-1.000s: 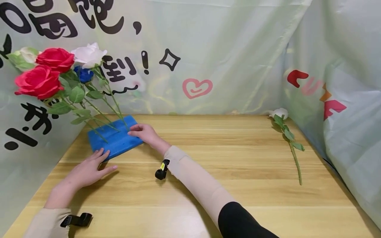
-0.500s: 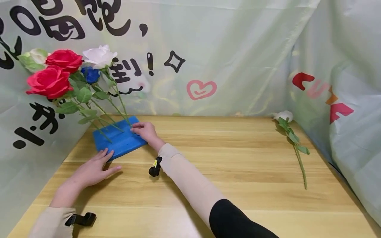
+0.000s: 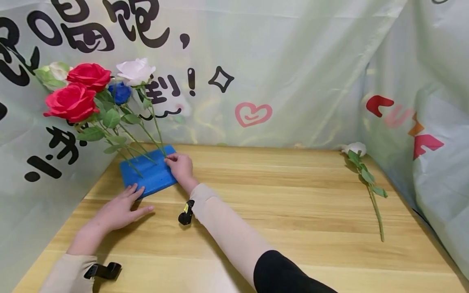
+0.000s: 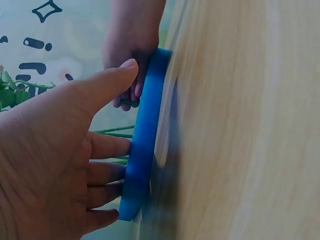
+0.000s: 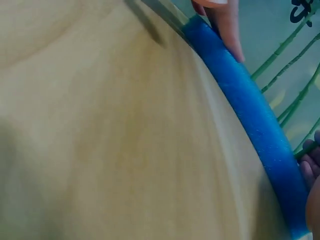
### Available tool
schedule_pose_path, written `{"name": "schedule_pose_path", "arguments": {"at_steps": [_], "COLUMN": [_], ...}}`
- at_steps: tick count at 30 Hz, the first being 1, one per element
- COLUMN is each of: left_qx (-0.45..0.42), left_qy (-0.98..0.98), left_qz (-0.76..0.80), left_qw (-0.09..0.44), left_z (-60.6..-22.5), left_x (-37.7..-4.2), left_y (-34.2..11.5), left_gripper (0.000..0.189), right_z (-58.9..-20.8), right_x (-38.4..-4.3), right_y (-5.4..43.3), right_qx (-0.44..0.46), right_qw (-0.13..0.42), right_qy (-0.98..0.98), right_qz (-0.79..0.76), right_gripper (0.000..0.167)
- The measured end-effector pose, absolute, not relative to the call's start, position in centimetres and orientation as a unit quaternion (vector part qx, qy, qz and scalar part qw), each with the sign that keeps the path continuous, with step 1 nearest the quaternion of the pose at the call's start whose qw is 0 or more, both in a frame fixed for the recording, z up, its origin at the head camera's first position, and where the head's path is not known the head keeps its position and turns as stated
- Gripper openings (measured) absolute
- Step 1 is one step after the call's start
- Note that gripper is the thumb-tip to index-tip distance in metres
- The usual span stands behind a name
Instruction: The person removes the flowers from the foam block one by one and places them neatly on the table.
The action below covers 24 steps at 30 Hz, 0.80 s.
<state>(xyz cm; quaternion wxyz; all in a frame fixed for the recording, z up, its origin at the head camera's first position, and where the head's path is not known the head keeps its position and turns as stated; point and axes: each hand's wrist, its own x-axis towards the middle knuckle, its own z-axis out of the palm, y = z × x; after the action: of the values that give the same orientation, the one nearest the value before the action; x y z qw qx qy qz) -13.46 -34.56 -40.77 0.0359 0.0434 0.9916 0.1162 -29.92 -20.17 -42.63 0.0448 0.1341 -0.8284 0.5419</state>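
Observation:
A blue foam block (image 3: 154,179) lies at the table's left, with several artificial roses standing in it, leaning left. Among them are two red roses (image 3: 71,101), a blue rose (image 3: 120,92), a pale green-white one (image 3: 55,75) and a pale pink-white rose (image 3: 136,71). My right hand (image 3: 181,169) pinches the pale pink-white rose's stem (image 5: 306,151) low down, just above the block's right side. Straight fingers of my left hand (image 3: 119,209) rest on the block's near left edge, its thumb spread apart. In the left wrist view, the block's side (image 4: 145,140) faces the camera.
A single white rose (image 3: 354,149) lies on the wooden table (image 3: 286,203) at the far right, its stem (image 3: 377,215) pointing toward the front. A printed cloth backdrop (image 3: 293,81) hangs behind and at both sides.
The head view has turned left, so the scene sits further right in it. My right fingers have drawn closer together on the stem. My left hand stays on the block.

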Motion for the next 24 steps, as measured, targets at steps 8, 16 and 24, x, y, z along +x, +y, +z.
{"name": "schedule_pose_path", "arguments": {"at_steps": [8, 16, 24], "left_qx": [0.043, 0.040, 0.040], "left_qy": [0.991, 0.991, 0.992], "left_qz": [0.117, 0.119, 0.116], "left_qw": [0.037, 0.036, 0.033], "left_z": [-40.8, -40.8, -40.6], "left_x": [-13.5, -13.5, -13.5], "left_y": [-34.8, -34.7, -34.5], "left_gripper": [0.093, 0.093, 0.092], "right_z": [-43.3, -43.5, -44.0], "right_x": [-29.5, -29.7, -30.0], "right_y": [-20.5, -20.3, -20.0], "right_qx": [0.132, 0.123, 0.133], "right_qw": [0.084, 0.072, 0.088], "right_qy": [-0.841, -0.822, -0.791], "right_qz": [0.518, 0.552, 0.591], "right_gripper": [0.015, 0.014, 0.014]}}
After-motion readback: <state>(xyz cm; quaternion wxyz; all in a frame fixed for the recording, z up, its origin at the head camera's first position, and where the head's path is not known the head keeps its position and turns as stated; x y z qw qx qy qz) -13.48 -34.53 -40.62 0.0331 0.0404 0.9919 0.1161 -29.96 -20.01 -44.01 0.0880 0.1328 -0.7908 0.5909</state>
